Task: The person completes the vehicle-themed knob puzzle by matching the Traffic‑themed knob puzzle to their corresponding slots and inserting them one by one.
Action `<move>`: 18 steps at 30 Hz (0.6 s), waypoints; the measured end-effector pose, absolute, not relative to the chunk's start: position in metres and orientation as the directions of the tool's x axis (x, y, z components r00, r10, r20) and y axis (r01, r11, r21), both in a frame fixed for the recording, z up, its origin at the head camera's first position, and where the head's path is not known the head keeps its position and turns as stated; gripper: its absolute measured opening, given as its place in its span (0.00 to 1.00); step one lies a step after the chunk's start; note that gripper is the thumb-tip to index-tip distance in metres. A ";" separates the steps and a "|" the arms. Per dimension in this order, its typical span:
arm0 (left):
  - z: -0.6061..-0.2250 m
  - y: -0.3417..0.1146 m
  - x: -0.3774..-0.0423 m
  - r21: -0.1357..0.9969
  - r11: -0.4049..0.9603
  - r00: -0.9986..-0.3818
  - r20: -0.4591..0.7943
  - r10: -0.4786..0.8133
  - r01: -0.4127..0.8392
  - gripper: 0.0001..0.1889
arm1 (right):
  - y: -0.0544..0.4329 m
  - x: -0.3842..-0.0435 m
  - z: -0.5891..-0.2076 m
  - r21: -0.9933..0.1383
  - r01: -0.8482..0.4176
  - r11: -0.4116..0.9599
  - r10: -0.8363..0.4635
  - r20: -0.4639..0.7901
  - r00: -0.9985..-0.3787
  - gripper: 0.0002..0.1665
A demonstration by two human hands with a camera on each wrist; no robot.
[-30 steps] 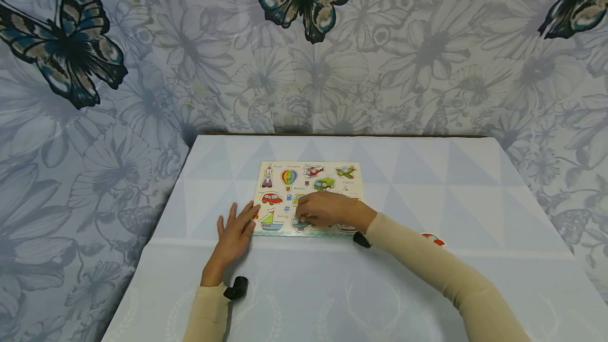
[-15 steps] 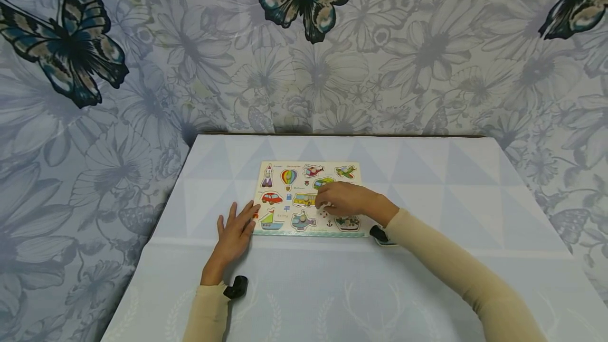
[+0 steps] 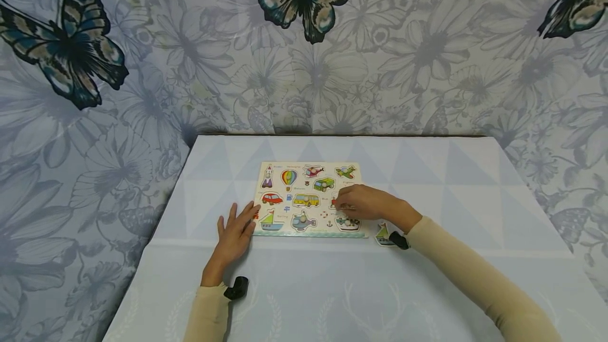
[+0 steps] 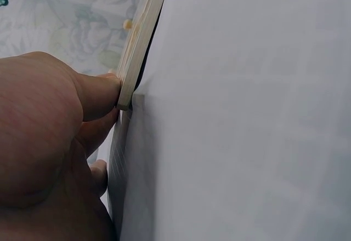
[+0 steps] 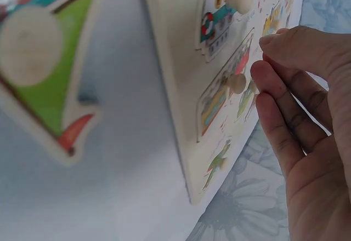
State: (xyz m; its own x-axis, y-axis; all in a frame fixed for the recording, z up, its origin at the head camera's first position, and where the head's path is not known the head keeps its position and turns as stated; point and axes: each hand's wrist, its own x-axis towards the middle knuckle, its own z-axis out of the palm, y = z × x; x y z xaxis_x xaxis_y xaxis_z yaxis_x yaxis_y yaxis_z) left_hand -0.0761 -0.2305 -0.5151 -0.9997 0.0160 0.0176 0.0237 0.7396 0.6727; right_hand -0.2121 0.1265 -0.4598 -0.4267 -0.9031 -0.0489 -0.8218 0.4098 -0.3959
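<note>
A wooden knob puzzle board (image 3: 290,232) with colourful vehicle pieces lies on the table. My left hand (image 3: 235,234) touches its left edge with spread fingers; in the left wrist view the thumb (image 4: 98,93) meets the board's edge. Over the board's right side hovers my right hand (image 3: 363,202), partly covering a piece in the second row from the front. In the right wrist view its fingers (image 5: 279,120) are loosely bent beside a knobbed piece (image 5: 225,90), with nothing visible between them. A loose sailboat piece (image 3: 382,235) lies right of the board, partly behind the wrist camera.
Yellow bus (image 3: 305,200), helicopter (image 3: 302,221) and ship (image 3: 348,224) pieces sit in the board, with several others. The pale patterned table (image 3: 304,284) extends around it. A butterfly-print wall covering (image 3: 313,78) stands behind the table's far edge.
My right hand has moved right across the board, uncovering the bus, helicopter and ship pieces and the loose sailboat. A loose red car piece is now hidden by the sleeve. The left hand stays put.
</note>
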 end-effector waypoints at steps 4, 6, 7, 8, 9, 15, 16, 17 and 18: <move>-0.514 -0.231 -0.076 0.677 0.735 -1.000 0.009 0.018 0.020 0.24 | 0.140 -0.209 -0.460 -0.402 -0.814 0.419 -0.897 -0.044 -0.440 0.08; -0.515 -0.232 -0.076 0.675 0.738 -1.000 0.010 0.016 0.019 0.23 | 0.147 -0.208 -0.459 -0.407 -0.813 0.416 -0.895 -0.026 -0.445 0.08; -0.515 -0.232 -0.076 0.676 0.737 -1.000 0.013 0.017 0.021 0.23 | 0.150 -0.207 -0.458 -0.406 -0.812 0.419 -0.893 -0.020 -0.450 0.08; -0.515 -0.232 -0.076 0.675 0.737 -1.000 0.014 0.017 0.022 0.23 | 0.154 -0.207 -0.458 -0.409 -0.810 0.422 -0.890 -0.015 -0.456 0.09; -0.515 -0.232 -0.077 0.676 0.737 -1.000 0.012 0.016 0.020 0.23 | 0.158 -0.206 -0.457 -0.411 -0.806 0.425 -0.888 -0.015 -0.461 0.09; -0.516 -0.232 -0.078 0.673 0.739 -1.000 -0.011 0.010 -0.001 0.24 | 0.179 -0.202 -0.455 -0.434 -0.769 0.470 -0.868 -0.070 -0.491 0.11; -0.516 -0.232 -0.078 0.673 0.740 -1.000 -0.004 0.010 0.004 0.24 | 0.182 -0.201 -0.455 -0.434 -0.767 0.472 -0.867 -0.074 -0.492 0.11; -0.516 -0.231 -0.078 0.675 0.738 -1.000 0.002 0.011 0.009 0.24 | 0.185 -0.198 -0.455 -0.434 -0.765 0.476 -0.866 -0.082 -0.492 0.11; -0.516 -0.231 -0.078 0.680 0.733 -1.000 0.004 0.013 0.012 0.23 | 0.189 -0.196 -0.454 -0.432 -0.767 0.474 -0.869 -0.086 -0.488 0.11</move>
State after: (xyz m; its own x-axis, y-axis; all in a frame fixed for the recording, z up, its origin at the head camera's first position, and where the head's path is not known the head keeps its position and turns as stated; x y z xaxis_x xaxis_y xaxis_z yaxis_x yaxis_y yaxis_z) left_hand -0.0777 -0.2312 -0.5163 -0.9999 0.0126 0.0041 0.0120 0.7330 0.6801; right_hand -0.1961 0.1885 -0.4540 -0.4878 -0.8687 -0.0862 -0.7672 0.4738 -0.4324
